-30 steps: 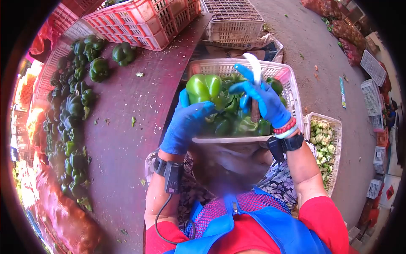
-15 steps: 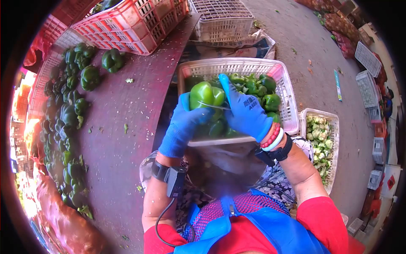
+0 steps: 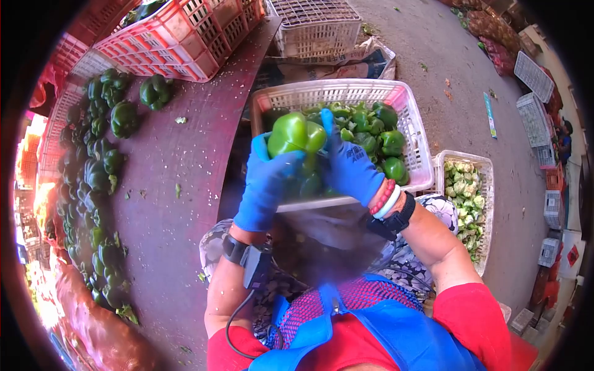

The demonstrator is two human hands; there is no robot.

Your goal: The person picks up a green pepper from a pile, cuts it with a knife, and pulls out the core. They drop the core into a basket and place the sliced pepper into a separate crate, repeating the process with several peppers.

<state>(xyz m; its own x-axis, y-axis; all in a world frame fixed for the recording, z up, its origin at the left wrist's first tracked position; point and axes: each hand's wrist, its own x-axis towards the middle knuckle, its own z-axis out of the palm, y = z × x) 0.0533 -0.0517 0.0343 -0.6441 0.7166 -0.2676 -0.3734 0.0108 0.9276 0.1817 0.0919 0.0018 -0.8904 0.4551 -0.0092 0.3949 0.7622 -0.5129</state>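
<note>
Left hand (image 3: 265, 176) reaches forward, fingers (image 3: 286, 163) clamped on a green pepper (image 3: 289, 133) over the crate (image 3: 422, 145); right hand (image 3: 354, 167) angled beside it, finger closure indeterminable; desk (image 3: 170, 247) edge runs left, open floor (image 3: 516, 191) right

A produce market or packing yard, it seems: bell peppers (image 3: 98, 177) line a table (image 3: 164, 247) left of the left hand (image 3: 263, 182); crates (image 3: 536, 117) and bulging sacks (image 3: 487, 23) sit well beyond the right hand (image 3: 354, 166).

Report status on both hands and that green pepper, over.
Left hand gripping green pepper, over the crate. Right hand close alongside, its grip hidden. No obstruction visible around the pepper.
</note>
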